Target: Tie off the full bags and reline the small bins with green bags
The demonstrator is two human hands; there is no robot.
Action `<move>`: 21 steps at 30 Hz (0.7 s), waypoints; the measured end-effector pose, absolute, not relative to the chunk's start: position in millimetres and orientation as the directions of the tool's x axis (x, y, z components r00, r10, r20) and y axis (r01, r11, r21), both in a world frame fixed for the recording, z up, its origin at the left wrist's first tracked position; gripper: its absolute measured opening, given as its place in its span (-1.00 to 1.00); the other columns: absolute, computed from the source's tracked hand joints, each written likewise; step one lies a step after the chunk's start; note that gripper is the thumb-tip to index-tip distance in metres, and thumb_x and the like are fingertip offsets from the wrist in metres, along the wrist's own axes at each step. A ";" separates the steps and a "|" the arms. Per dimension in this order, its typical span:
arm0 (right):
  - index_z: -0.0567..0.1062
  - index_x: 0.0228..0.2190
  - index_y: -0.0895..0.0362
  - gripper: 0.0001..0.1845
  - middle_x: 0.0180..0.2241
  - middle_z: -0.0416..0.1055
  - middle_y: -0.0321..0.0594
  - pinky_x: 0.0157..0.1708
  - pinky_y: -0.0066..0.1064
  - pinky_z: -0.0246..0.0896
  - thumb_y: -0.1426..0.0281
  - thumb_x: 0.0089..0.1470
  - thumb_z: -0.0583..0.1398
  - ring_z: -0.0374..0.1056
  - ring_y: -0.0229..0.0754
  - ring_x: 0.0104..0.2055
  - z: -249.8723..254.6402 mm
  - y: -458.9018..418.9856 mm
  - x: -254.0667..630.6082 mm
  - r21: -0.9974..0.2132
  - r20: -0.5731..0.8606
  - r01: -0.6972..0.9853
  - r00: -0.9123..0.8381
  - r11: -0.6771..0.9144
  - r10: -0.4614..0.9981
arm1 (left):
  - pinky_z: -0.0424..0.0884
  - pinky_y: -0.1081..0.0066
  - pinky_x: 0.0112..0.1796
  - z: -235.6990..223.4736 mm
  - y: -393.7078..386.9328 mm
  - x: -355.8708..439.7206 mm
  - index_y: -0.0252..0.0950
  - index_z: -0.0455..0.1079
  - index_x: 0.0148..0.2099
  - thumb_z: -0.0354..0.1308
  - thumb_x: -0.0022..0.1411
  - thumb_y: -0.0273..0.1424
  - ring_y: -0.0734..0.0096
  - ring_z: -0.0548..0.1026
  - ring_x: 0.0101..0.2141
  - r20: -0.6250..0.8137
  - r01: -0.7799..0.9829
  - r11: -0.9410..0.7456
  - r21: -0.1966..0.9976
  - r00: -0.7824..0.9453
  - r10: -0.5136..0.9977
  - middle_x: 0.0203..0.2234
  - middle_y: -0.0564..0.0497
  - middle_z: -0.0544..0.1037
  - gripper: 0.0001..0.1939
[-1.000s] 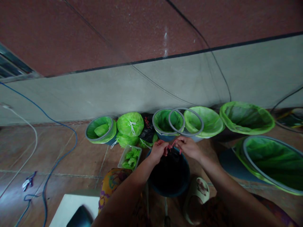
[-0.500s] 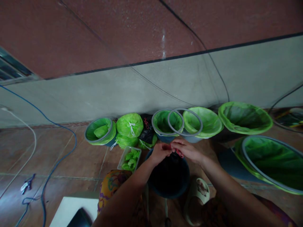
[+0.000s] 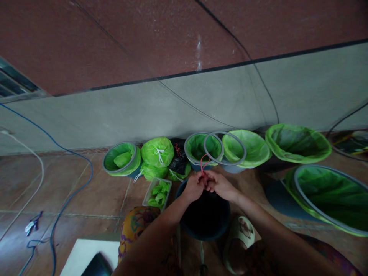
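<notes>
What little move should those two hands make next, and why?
Probably pull the red cord tighter: the left hand and right hand pinch its base together over the dark bin, while a loose loop stands up beyond the fingers.

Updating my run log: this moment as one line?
left hand: pinching red string | right hand: likewise | below: dark bin | nearby: tub, green plastic

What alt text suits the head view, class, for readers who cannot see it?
The left hand and right hand hold a looped red cord over a dark bin on a tiled floor. Green-lined bins, tied green bags and a tied black bag sit before a pale wall.
</notes>
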State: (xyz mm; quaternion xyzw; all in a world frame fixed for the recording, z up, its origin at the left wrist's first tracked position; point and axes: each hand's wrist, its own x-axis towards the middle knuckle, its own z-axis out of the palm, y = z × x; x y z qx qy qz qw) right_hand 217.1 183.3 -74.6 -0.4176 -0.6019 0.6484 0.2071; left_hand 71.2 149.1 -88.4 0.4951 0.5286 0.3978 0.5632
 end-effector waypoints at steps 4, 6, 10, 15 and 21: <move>0.43 -0.31 0.11 -0.71 -0.47 0.42 -0.36 -0.39 -0.45 0.23 0.49 -0.18 0.11 0.34 -0.31 -0.44 -74.4 180.8 215.0 -0.962 -0.274 0.180 -0.583 -0.207 0.765 | 0.35 0.55 -0.42 -85.2 148.4 68.5 -0.28 0.46 -0.26 0.05 0.26 -0.37 0.55 0.38 -0.50 -0.158 0.178 0.142 0.974 0.081 0.984 -0.50 0.09 0.48 -0.82; 0.41 -0.37 0.12 -0.79 -0.47 0.43 -0.37 -0.35 -0.44 0.21 0.46 -0.18 0.16 0.33 -0.31 -0.42 -73.6 180.0 214.0 -0.971 -0.237 0.118 -0.600 -0.209 0.764 | 0.33 0.55 -0.41 -83.8 149.0 67.5 -0.27 0.49 -0.32 0.06 0.24 -0.40 0.53 0.39 -0.49 -0.145 0.250 0.132 0.959 0.034 0.989 -0.50 0.09 0.50 -0.81; 0.44 -0.34 0.13 -0.73 -0.49 0.43 -0.39 -0.39 -0.46 0.15 0.45 -0.22 0.21 0.29 -0.33 -0.46 -73.5 176.2 211.3 -0.963 -0.247 0.056 -0.584 -0.265 0.773 | 0.33 0.55 -0.39 -82.4 150.7 68.1 -0.26 0.55 -0.36 0.08 0.21 -0.41 0.51 0.44 -0.45 -0.139 0.301 0.142 0.943 -0.030 0.990 -0.49 0.08 0.55 -0.79; 0.46 -0.18 0.15 -0.57 -0.55 0.45 -0.38 -0.44 -0.44 0.17 0.35 -0.18 0.25 0.32 -0.28 -0.50 -79.6 176.0 209.7 -0.945 -0.319 0.099 -0.494 -0.313 0.808 | 0.19 0.56 -0.60 -82.0 148.4 71.7 -0.30 0.56 -0.30 0.12 0.23 -0.29 0.60 0.28 -0.69 -0.296 0.189 0.316 0.930 -0.126 0.947 -0.71 0.16 0.39 -0.77; 0.44 -0.05 0.13 -0.59 -0.47 0.49 -0.31 -0.33 -0.39 0.22 0.48 0.01 0.11 0.38 -0.22 -0.43 -77.8 174.6 206.7 -0.885 -0.122 0.452 -0.450 0.109 0.885 | 0.12 0.57 -0.70 -82.8 147.7 73.1 -0.33 0.42 -0.43 0.19 0.18 -0.16 0.65 0.23 -0.77 -0.464 -0.057 0.461 0.885 -0.175 0.868 -0.74 0.16 0.35 -0.68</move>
